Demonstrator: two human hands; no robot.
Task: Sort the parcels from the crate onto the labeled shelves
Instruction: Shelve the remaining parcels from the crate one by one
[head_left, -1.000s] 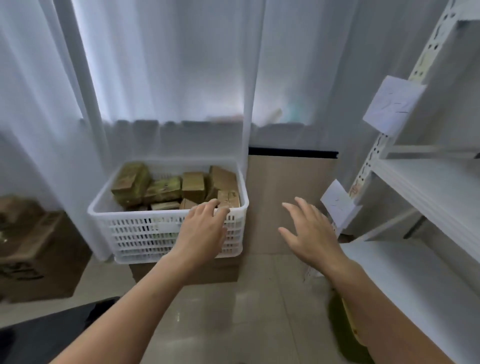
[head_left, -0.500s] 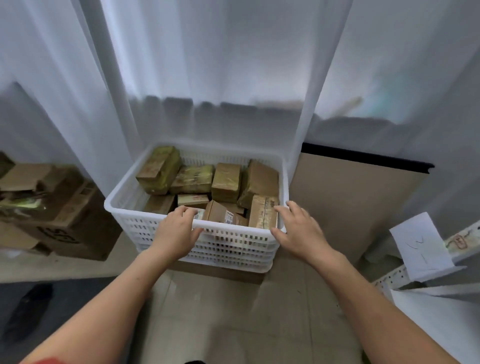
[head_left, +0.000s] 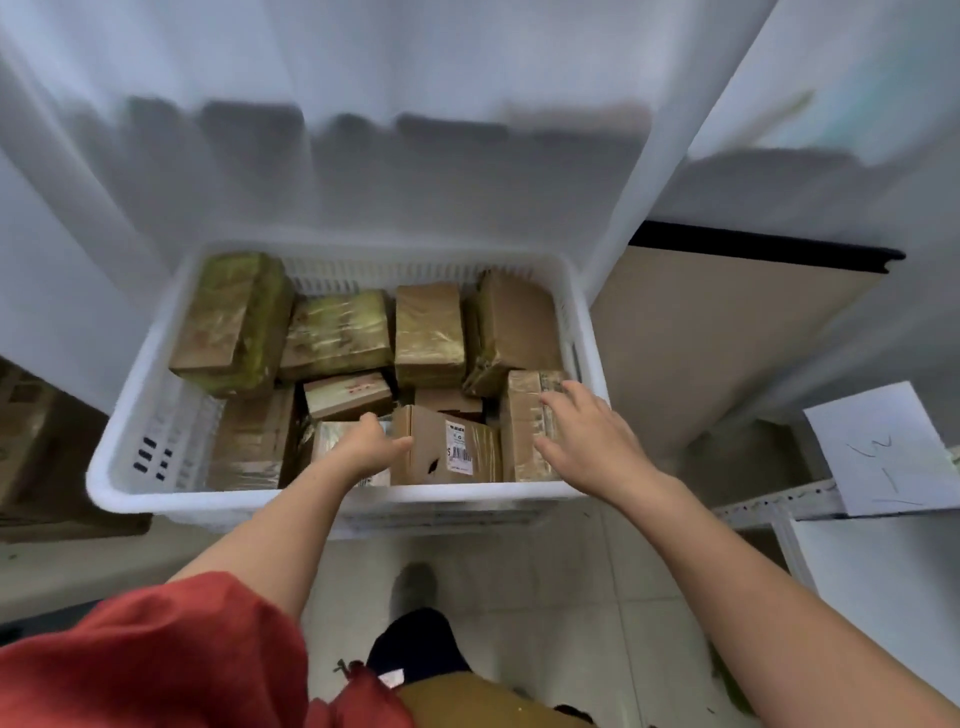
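- The labelled parcel (head_left: 426, 441) lies at the front middle of the crate. Its long axis runs left to right along the near wall, and its top face is tipped towards the camera.
- It is plain brown cardboard with a white barcode label on its right half and a small dark tear low down.
- The left hand (head_left: 371, 447) reaches down at the parcel's left end, thumb against the cardboard. The fingers are hidden, so whether it grips cannot be told.
- The right hand (head_left: 587, 441) is spread, fingers straight, over the upright parcel (head_left: 522, 415) just to the right, holding nothing.
- Behind these, four tape-wrapped parcels (head_left: 428, 332), greenish and shiny, mostly point front to back.
- The crate (head_left: 467, 496) is white slotted plastic and stands before a white curtain (head_left: 415, 104).
- To the right are a beige board (head_left: 727, 338) and a paper sheet (head_left: 883, 452) on the shelf (head_left: 883, 571).
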